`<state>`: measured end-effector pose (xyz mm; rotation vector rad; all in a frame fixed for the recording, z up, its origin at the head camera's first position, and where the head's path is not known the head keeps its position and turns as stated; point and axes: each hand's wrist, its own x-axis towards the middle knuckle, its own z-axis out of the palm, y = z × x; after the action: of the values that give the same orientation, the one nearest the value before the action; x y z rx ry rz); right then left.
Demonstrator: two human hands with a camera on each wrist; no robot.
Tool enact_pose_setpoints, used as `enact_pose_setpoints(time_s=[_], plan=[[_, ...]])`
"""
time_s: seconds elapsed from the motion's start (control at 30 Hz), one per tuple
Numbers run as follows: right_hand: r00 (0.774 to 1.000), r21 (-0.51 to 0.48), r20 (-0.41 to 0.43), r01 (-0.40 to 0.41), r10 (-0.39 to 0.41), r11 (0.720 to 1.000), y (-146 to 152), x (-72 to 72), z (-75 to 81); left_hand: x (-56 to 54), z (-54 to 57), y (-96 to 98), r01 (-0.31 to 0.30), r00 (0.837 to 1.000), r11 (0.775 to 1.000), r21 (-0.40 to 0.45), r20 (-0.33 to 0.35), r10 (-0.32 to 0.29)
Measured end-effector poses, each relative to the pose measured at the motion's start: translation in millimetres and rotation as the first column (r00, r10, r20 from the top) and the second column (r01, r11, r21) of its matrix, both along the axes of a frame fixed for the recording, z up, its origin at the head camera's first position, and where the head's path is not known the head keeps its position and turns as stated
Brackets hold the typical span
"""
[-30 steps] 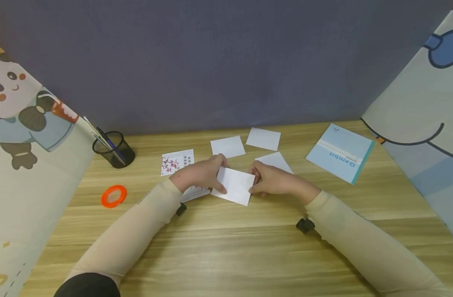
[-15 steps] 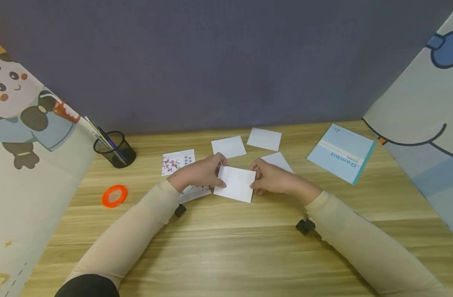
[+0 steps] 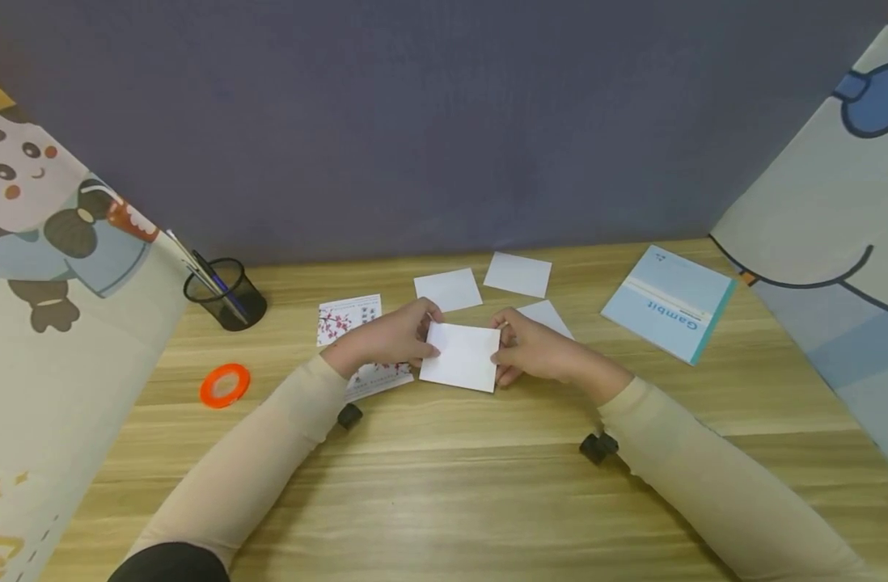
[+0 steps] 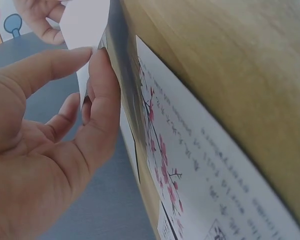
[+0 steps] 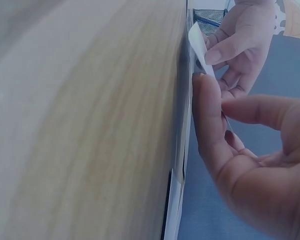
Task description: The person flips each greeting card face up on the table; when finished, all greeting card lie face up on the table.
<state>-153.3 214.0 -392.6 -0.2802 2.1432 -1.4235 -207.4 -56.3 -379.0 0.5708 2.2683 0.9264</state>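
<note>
A blank white card is held between both hands above the wooden table. My left hand pinches its left edge, thumb on the near face and fingers behind. The right hand pinches the opposite edge in the same way. In the left wrist view the card is seen nearly edge-on between thumb and forefinger, slightly bent. Under my left wrist lies a card printed with pink blossoms, partly covered by the hand. Another blossom card lies just behind it.
Two white cards, a left one and a right one, lie at the back. A third white card is partly behind the right hand. A blue Gambit pad lies right. Left are a mesh pen holder and orange tape roll.
The white card has turned slightly, so its edges lie more level, and both hands have shifted slightly with it. Both hands keep their pinch.
</note>
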Motion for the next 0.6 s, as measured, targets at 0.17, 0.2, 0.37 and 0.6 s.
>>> enact_pose_setpoints(time_s=[0.17, 0.2, 0.37, 0.6], plan=[[1.0, -0.002, 0.0, 0.015, -0.015, 1.0, -0.4, -0.5, 0.9, 1.3, 1.8, -1.0, -0.003, 1.0, 0.999, 0.038, -0.006, 0.003], [1.0, -0.004, -0.004, 0.015, -0.015, 1.0, -0.2, -0.6, 0.9, 1.7, 2.8, -1.3, 0.0, 1.0, 0.999, 0.039, -0.01, 0.001], [0.999, -0.015, -0.024, 0.028, -0.028, 1.0, 0.4, -1.9, 0.5, 2.5, 7.2, -4.5, 0.016, 1.0, 0.999, 0.044, -0.027, -0.015], [0.997, -0.002, -0.063, 0.045, -0.045, 0.999, 1.7, -2.9, 1.8, 2.8, 7.7, -6.8, 0.002, 0.999, 0.995, 0.096, -0.032, 0.002]])
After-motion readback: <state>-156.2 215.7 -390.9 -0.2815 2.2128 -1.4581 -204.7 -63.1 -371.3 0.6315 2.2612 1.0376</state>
